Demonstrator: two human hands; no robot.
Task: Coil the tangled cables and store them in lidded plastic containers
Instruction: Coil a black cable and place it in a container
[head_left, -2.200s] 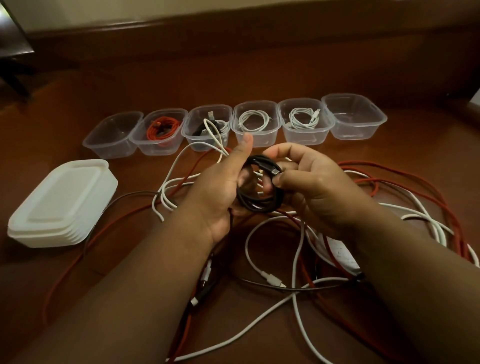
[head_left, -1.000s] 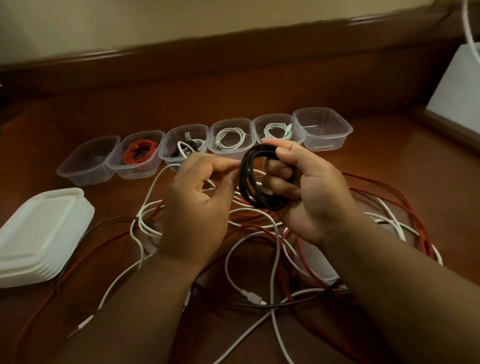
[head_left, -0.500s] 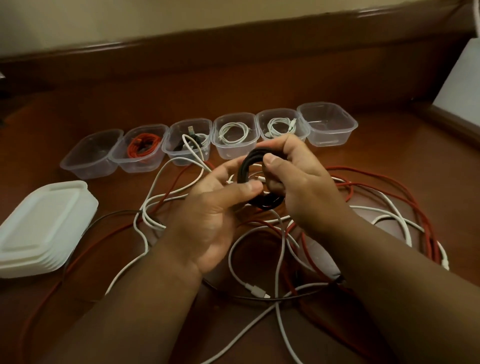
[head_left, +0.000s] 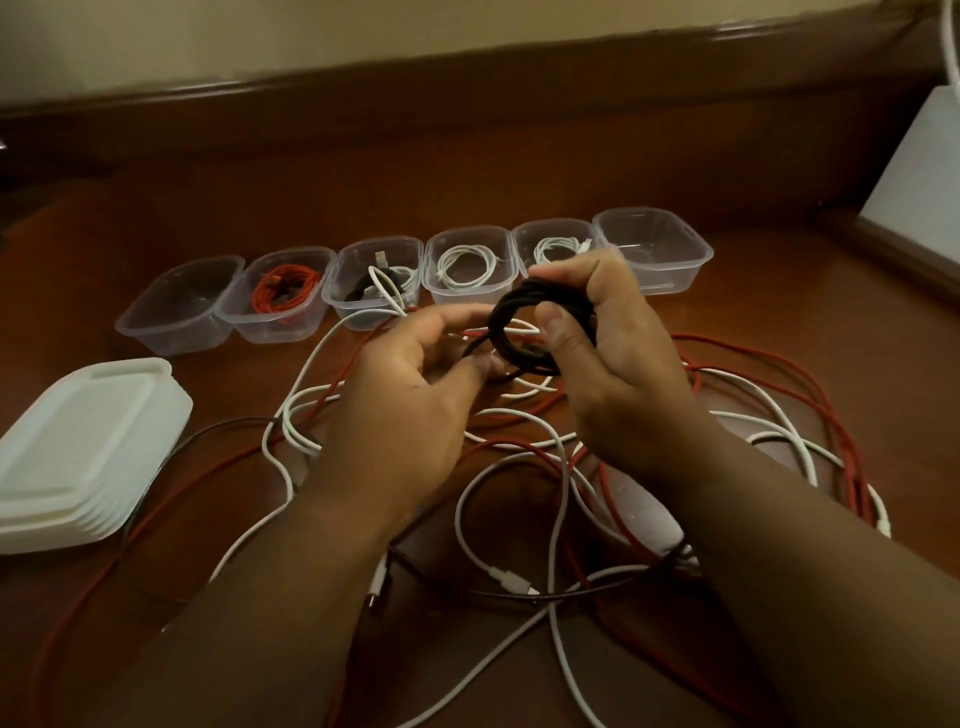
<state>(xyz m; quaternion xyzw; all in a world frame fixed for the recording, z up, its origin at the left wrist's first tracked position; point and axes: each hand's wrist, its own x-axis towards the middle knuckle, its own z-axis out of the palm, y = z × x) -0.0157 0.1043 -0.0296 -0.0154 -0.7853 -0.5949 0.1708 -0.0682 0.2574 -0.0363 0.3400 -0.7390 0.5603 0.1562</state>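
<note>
right hand (head_left: 618, 364) grips black cable coil (head_left: 519, 332) | left hand (head_left: 410, 400) pinches its end

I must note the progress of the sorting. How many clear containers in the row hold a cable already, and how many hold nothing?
Containers with a cable: 4 (red coil, black-and-white cables, white coil, white coil)
Containers with nothing: 2 (far left, far right)
Total: 6

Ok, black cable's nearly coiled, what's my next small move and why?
Probably tuck the loose end through the black coil: the right hand grips the loops, the left hand pinches the tail. Then drop it in the far-right container, which looks empty.
</note>
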